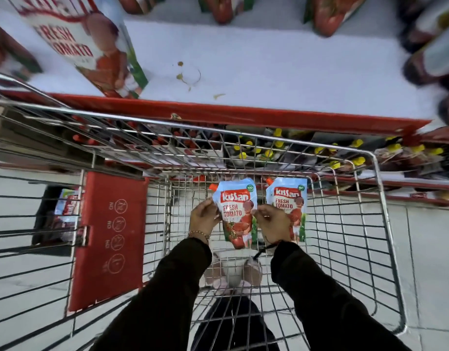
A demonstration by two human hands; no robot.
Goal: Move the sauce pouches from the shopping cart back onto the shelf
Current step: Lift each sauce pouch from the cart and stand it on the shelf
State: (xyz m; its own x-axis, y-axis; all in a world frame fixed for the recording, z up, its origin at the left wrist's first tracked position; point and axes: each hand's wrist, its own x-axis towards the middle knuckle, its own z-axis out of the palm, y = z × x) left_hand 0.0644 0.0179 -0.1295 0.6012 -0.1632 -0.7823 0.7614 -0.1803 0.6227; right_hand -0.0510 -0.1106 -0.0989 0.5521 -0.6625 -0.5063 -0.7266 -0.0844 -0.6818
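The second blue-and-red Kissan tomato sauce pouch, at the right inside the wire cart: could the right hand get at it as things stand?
Probably yes. The right hand lies just beside the second blue-and-red sauce pouch, partly in front of it, and the silver wire shopping cart is open on top. It looks busy pinching the other sauce pouch, though.

The white shelf (269,59) with its red front lip ran across the top of the view. A Fresh Tomato pouch (91,44) stood on it at ten o'clock, blurred pouches at twelve and dark bottles (431,54) at two. The wire shopping cart (378,198) below carried two sauce pouches (289,206) near centre.
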